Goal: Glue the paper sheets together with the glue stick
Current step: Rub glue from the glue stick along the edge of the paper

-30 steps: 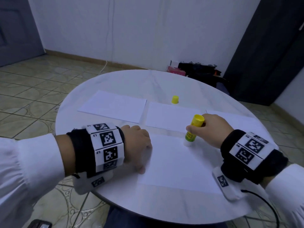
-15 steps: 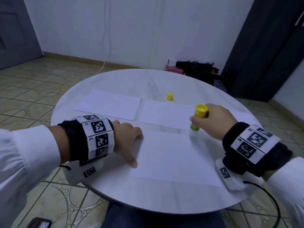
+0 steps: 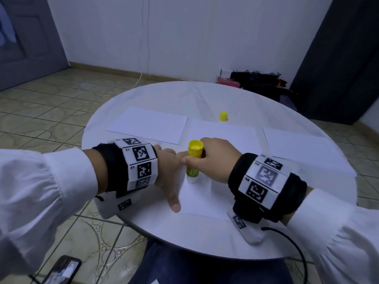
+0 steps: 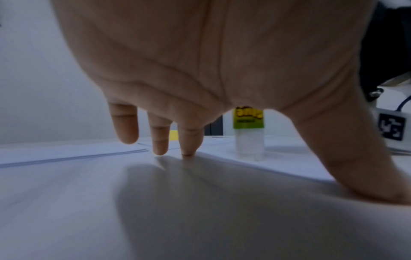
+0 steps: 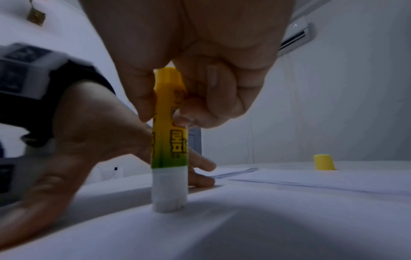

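Filling the middle of the head view, the round white table [image 3: 143, 224] carries four paper sheets. At lower centre lies the nearest sheet [image 3: 203, 199], pinned at its left edge by the left hand [image 3: 168, 177], fingers spread flat. The right hand [image 3: 213, 160] grips the glue stick [image 3: 193, 162] upright, tip on that sheet. Its yellow cap [image 3: 223, 116] stands in the upper middle. Gluing looks underway; next probably comes stroking across, then laying another sheet on.
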Demonstrator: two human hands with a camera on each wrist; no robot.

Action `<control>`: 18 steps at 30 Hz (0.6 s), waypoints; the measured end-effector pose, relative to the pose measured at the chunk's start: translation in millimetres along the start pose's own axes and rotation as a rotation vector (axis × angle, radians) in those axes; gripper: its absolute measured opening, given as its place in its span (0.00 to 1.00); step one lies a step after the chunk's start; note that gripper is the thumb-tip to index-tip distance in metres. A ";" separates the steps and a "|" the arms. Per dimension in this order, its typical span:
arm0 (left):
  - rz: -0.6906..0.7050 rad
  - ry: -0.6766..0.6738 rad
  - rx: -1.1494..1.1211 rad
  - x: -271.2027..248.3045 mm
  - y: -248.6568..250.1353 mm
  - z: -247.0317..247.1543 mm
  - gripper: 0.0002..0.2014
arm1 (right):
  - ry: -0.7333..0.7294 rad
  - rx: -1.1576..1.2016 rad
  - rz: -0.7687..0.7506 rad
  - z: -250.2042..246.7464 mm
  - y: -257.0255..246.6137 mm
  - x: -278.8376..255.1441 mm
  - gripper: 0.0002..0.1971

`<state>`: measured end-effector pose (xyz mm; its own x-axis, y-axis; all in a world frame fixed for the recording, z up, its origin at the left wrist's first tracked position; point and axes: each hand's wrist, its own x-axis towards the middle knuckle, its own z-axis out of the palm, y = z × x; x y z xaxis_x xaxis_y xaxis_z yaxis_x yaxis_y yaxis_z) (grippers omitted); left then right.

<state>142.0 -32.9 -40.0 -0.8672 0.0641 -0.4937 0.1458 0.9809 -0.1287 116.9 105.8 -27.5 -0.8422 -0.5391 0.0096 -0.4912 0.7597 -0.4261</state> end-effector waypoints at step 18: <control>-0.102 -0.018 0.084 0.3 13.4 -10.3 0.66 | -0.102 0.029 -0.081 -30.1 34.5 -80.1 0.13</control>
<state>138.8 -17.9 -33.1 -0.8710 -0.0389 -0.4897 0.0975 0.9634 -0.2498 160.7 186.1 -15.7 -0.7725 -0.6333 -0.0468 -0.5484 0.7024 -0.4538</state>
